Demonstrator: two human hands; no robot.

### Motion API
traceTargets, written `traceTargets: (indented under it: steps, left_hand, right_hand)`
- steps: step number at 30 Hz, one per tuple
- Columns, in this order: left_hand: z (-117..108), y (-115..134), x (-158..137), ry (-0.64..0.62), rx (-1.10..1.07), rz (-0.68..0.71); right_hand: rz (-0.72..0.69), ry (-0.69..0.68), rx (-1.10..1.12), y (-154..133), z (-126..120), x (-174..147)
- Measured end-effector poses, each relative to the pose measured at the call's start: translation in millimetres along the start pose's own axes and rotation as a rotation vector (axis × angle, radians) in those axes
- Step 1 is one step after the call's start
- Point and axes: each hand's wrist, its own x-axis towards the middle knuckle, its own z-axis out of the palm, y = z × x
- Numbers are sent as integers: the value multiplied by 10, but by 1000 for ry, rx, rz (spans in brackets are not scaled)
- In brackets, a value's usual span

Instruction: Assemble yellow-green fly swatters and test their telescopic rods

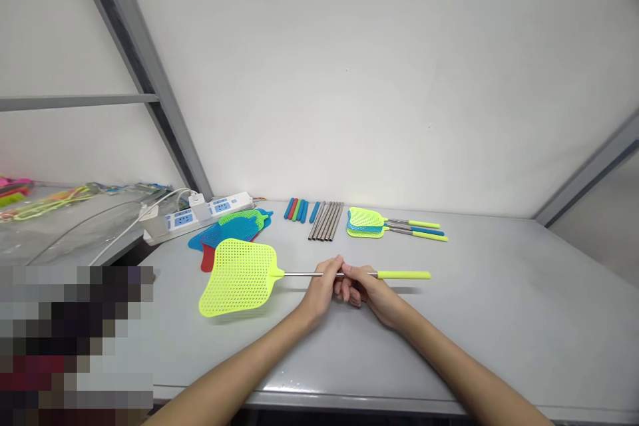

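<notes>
Both my hands grip the metal rod of a yellow-green fly swatter [239,277], held level just above the table. My left hand [323,285] is closed round the rod on the paddle side. Close beside it, my right hand [367,285] is closed on the rod toward the yellow-green handle. The hands touch at the middle, and part of the rod is hidden behind the fingers. The perforated paddle points left and the handle points right. Beyond my right hand lie several complete fly swatters [367,223] with yellow-green and blue parts.
Loose blue, green and red swatter heads [234,229] are piled at the left. Several coloured handle sleeves [297,210] and metal rods [326,221] lie near the wall. A white power strip [207,214] with cables sits at the table's [499,319] left edge. Plastic bags [64,226] lie farther left.
</notes>
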Motion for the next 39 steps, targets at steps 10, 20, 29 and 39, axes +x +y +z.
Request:
traceTargets:
  steps: [10, 20, 29, 39]
  left_hand:
    - [-15, -41, 32, -121, -195, -184]
    - [32, 15, 20, -127, -358, -209]
    - [14, 7, 41, -93, -390, -269]
    - [-13, 46, 53, -71, -323, -211]
  right_hand:
    - [24, 66, -76, -61, 26, 29]
    - [82, 137, 130, -56, 7, 37]
    - [104, 194, 255, -19, -8, 93]
    - [105, 242, 182, -95, -30, 82]
